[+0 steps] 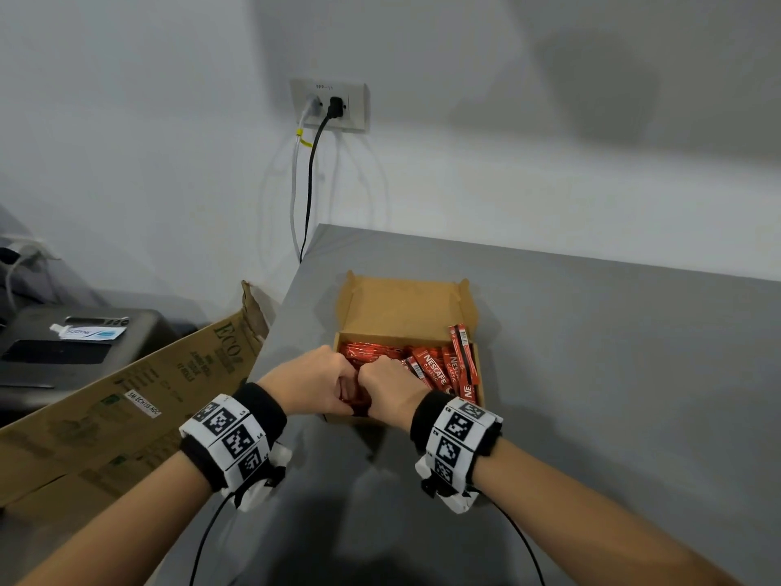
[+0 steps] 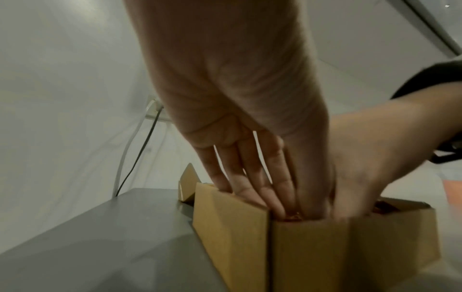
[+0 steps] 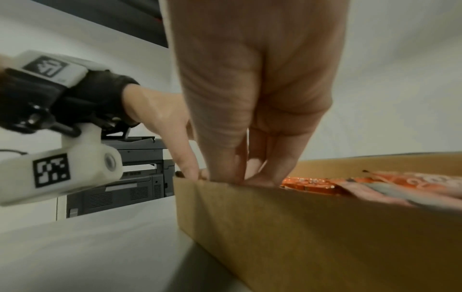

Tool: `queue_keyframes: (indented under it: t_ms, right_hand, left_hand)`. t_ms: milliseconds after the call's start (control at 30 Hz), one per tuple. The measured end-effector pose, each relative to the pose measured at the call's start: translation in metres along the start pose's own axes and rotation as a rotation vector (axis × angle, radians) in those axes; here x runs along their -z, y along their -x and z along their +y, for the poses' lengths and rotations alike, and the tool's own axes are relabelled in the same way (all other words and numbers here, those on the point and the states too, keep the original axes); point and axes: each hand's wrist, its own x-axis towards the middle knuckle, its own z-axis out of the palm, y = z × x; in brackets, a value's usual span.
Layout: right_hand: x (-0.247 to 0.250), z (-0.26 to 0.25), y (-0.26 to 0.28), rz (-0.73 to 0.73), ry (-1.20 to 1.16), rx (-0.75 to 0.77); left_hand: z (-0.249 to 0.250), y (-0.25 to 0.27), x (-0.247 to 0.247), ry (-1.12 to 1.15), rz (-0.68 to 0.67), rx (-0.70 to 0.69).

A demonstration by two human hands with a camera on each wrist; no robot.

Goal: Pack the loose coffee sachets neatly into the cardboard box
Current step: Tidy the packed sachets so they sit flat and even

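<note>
The red coffee sachets (image 1: 439, 367) lie inside the open cardboard box (image 1: 403, 304), filling its floor; most lie flat or slanted in a loose layer, and two at the right wall stand tilted with their upper ends above the rim. The box sits on the grey table (image 1: 591, 353), near the table's left edge, with its lid flap folded back and upright at the far side. Both hands reach into the near left part of the box, side by side and touching each other. The left hand (image 1: 315, 380) points its fingers (image 2: 252, 177) straight down, held close together, with the tips pushed in among the sachets just behind the near wall. The right hand (image 1: 391, 389) likewise has its fingers (image 3: 280, 158) extended downward and close together, the tips on the sachets at the near wall; whether either hand pinches a sachet cannot be told. Each wrist carries a black band with white marker blocks. Left of the table a large flattened carton (image 1: 126, 416) leans against it, and beyond that stands a dark printer (image 1: 76, 344). On the wall behind, a socket (image 1: 329, 105) holds two plugs with cables hanging down.
</note>
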Motion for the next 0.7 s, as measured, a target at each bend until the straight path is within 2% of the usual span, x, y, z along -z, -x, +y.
queue_keyframes:
  t_ms: [100, 167, 233, 300, 367, 400, 567, 700]
  right_hand:
    - [0.002, 0.003, 0.003, 0.010, -0.074, -0.018]
    - [0.003, 0.007, 0.008, 0.019, -0.165, -0.014]
    - [0.008, 0.019, 0.015, 0.056, -0.244, -0.074]
    - [0.016, 0.042, 0.020, 0.179, -0.284, -0.210]
    - [0.023, 0.063, 0.024, 0.323, -0.213, -0.322]
    - [0.025, 0.068, 0.025, 0.348, -0.154, -0.351]
    - [0.017, 0.051, 0.034, 0.133, 0.011, -0.343]
    - [0.012, 0.050, 0.033, 0.116, 0.004, -0.356]
  left_hand:
    - [0.002, -0.004, -0.009, -0.141, 0.017, -0.038]
    - [0.004, -0.006, -0.015, -0.177, 0.054, -0.065]
    - [0.006, -0.007, -0.016, -0.189, 0.080, -0.081]
    - [0.008, -0.007, -0.015, -0.193, 0.076, -0.063]
    - [0.010, -0.008, -0.015, -0.178, 0.067, -0.052]
    - [0.010, -0.009, -0.015, -0.172, 0.064, -0.054]
    - [0.006, -0.010, -0.014, -0.119, 0.047, -0.058]
    - [0.003, -0.010, -0.011, -0.087, 0.018, -0.054]
